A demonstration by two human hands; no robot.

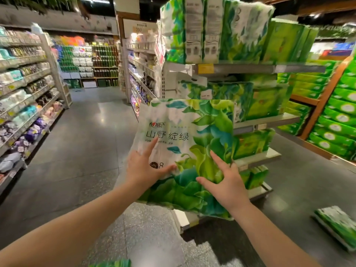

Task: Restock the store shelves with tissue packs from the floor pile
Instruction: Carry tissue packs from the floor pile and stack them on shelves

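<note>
Our two bare forearms reach up from the bottom edge toward the end-cap shelving unit (256, 69), the tall rack we take as our landmark. Directly in front of that rack we hold the tissue pack (185, 143), a large soft bag printed with green leaves and dark characters on a white patch, tilted with its face toward us. It covers the rack's middle shelves and is not resting on any of them.

On the rack's top shelf stand upright packs (212, 29) of the same leafy print, pressed side by side. Below them, behind our pack, more green packs (262, 105) fill the lower tiers.

Left of the rack a grey aisle floor (86, 143) runs back between long shelves (28, 89) of assorted goods. Right of the rack, wooden racks (335, 116) carry stacked bright green boxes.

On the floor to the rack's lower right lies one more pack (337, 226), flat and apart from everything else.

Our left hand (143, 166) lies spread on the pack's lower left face, fingers straight, thumb pressing the plastic. Our right hand (225, 182) presses the lower right part, fingers splayed and slightly dug into the wrapper.
</note>
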